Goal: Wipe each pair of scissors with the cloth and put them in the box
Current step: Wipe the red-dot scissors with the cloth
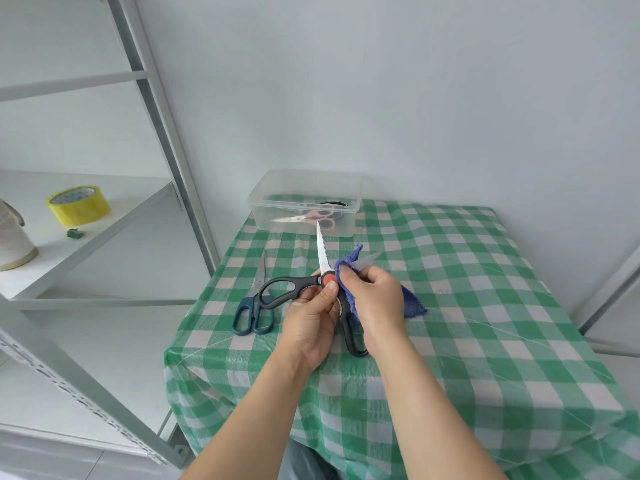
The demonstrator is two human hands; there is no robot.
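Head view. The left hand grips the black-handled scissors at the joint, thumb pressed on the red pivot and fingers curled behind. The scissors are held above the table, spread wide: 1 serrated blade points up and away toward the box, the other angles right. Probable reason: opening them gives the cloth access to each blade face separately.

The right hand pinches the blue cloth round the right-pointing blade, close to the pivot. Only the blade tip shows past the fabric. The slack of the cloth hangs below the hand, near the green checked tablecloth; whether it touches, cannot tell.

The clear box sits at the far edge of the table by the wall, lid off. It holds at least 1 pair, the pink-handled scissors. There is a dark shape behind them, identity unclear.

The blue-handled scissors lie closed on the tablecloth just left of the hands, tips toward the box. Judged to be waiting for their turn.

A yellow tape roll stands on the shelf at left, not part of the task.

Judgement: wiping stage on the black pair, with 1 blade under the cloth and the serrated one not covered. Stroking from pivot outward looks sensible. Risk: fingers closing on the cutting edge through thin fabric.
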